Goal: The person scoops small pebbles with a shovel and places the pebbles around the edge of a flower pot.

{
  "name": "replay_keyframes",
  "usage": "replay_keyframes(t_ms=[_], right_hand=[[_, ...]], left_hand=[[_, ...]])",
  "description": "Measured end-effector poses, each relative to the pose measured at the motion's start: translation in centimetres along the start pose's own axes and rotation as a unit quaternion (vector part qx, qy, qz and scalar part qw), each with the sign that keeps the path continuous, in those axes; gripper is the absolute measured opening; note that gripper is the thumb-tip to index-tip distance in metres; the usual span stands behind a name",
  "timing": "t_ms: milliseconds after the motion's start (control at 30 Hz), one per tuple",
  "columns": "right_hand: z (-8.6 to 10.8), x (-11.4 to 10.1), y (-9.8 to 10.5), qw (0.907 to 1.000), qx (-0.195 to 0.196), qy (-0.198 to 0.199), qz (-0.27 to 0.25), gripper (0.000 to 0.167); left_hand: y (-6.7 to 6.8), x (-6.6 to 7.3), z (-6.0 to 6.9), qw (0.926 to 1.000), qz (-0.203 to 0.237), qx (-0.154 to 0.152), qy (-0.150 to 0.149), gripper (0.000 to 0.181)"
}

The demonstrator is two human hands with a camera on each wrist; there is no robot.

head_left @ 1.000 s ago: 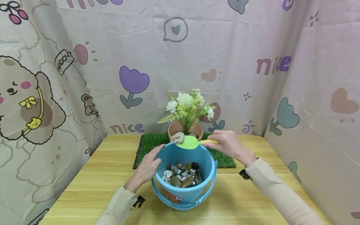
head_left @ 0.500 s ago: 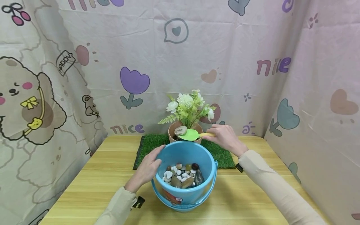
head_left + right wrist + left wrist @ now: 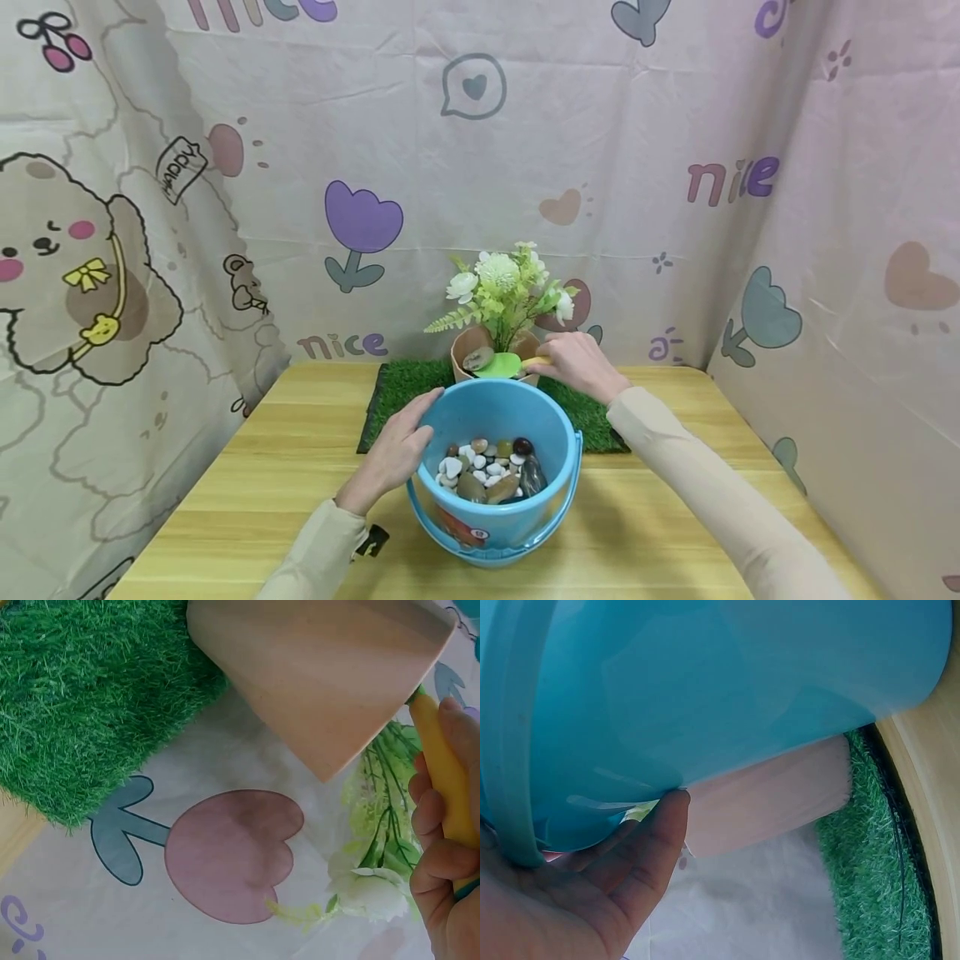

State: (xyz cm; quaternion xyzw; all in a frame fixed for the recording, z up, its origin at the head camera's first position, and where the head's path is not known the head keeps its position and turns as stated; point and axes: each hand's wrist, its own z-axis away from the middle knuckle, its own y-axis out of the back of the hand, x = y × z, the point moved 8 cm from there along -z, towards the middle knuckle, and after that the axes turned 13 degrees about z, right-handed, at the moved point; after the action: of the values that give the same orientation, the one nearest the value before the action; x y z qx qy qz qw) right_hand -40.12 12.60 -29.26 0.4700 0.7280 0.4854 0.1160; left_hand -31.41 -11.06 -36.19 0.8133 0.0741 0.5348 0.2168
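A blue bucket [image 3: 495, 533] with several mixed stones [image 3: 480, 477] inside stands on the table. My left hand [image 3: 393, 450] holds its left rim, fingers along the outer wall [image 3: 705, 690] and thumb at the edge. Behind the bucket, a pinkish-beige flowerpot [image 3: 315, 667] bears white flowers and green leaves [image 3: 498, 287]. My right hand [image 3: 573, 362] grips the yellow handle [image 3: 442, 765] of a small shovel. The shovel's green blade [image 3: 501, 365] is at the pot's mouth, a large flat grey stone [image 3: 478, 359] at its left end. The bucket partly hides the pot.
A mat of artificial grass [image 3: 408, 385] lies beneath the pot at the back of the wooden table [image 3: 262, 467]. Printed cloth [image 3: 420, 150] hangs around the back and sides. The bucket's handle [image 3: 491, 552] hangs down in front.
My right hand has moved forward and left, taking the shovel and its stone from over the bucket's far rim down to the flowerpot's mouth. My left hand stays on the bucket.
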Motion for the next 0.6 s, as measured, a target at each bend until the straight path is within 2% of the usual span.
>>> replay_keyframes(t_ms=[300, 467, 600], right_hand=[[-1.5, -0.3, -1.2, 0.9989, -0.046, 0.010, -0.003, 0.030], [-2.0, -0.4, -1.9, 0.9961, -0.087, -0.006, -0.017, 0.030], [-2.1, -0.3, -1.9, 0.9951, -0.095, -0.023, -0.015, 0.030]], left_hand=[[0.0, 0.1, -0.1, 1.0000, -0.002, -0.001, -0.003, 0.059], [-0.1, 0.0, -0.1, 1.0000, -0.002, -0.002, -0.001, 0.060], [0.0, 0.0, -0.1, 1.0000, -0.004, -0.002, -0.002, 0.060]])
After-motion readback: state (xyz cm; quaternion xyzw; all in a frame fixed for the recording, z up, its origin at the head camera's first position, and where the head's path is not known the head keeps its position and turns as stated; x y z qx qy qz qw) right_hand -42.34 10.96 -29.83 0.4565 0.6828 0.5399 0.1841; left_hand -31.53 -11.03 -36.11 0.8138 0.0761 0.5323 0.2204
